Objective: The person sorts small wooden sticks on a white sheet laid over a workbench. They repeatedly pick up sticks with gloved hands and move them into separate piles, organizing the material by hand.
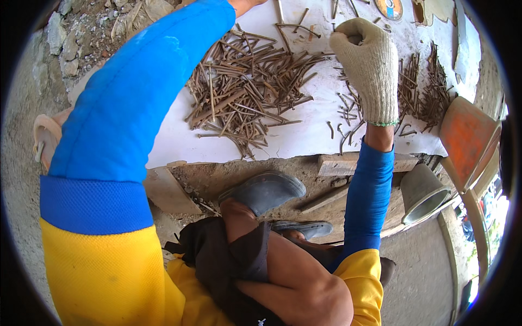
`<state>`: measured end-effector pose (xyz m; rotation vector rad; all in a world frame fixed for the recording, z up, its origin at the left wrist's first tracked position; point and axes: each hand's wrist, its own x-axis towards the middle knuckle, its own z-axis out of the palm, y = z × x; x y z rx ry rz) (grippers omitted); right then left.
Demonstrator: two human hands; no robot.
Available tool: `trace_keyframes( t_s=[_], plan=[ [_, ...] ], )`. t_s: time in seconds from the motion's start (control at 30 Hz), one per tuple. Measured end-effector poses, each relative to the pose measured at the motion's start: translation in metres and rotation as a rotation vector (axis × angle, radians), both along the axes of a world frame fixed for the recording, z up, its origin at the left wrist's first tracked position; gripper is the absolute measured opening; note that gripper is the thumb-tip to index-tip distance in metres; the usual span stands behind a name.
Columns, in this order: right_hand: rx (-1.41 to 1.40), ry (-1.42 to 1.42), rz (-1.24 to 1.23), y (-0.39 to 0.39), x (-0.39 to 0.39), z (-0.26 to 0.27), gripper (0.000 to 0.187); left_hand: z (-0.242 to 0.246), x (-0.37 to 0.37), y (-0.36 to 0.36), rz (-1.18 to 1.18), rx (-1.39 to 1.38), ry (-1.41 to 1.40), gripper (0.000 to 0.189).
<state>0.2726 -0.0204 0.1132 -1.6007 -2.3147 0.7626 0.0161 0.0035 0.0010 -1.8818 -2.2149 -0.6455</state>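
My right hand (pixel 363 61), in a cream knitted glove, is curled over the white sheet (pixel 175 142). Its fingertips point away from me, and whether anything is inside them cannot be seen. Left of it lies a large heap of rusty nails (pixel 244 89), many of them bent. Smaller bent nails (pixel 346 108) are scattered beside the glove's wrist. My left hand (pixel 246 4) reaches to the top edge of the picture beyond the heap. Only its wrist side shows, with the fingers cut off. A few loose nails (pixel 299 26) lie between the two hands.
Two narrower nail piles (pixel 409 83) (pixel 434 87) lie at the right. A cutting disc (pixel 389 8) sits at the far edge. An orange-stained container (pixel 467 138) and a grey bucket (pixel 424 193) stand right, near wooden boards (pixel 338 164). Rubble (pixel 65 45) lies far left.
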Motion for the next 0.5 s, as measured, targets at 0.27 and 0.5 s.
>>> trace_keyframes(
  t_s=[0.27, 0.5],
  plan=[
    [-0.217, -0.374, 0.291, -0.026, 0.036, 0.04, 0.018, -0.003, 0.0, 0.001, -0.012, -0.01, -0.011, 0.064],
    [0.09, -0.007, 0.292, -0.008, -0.001, 0.011, 0.021, 0.002, 0.0, 0.0, -0.001, -0.016, -0.012, 0.064]
  ],
)
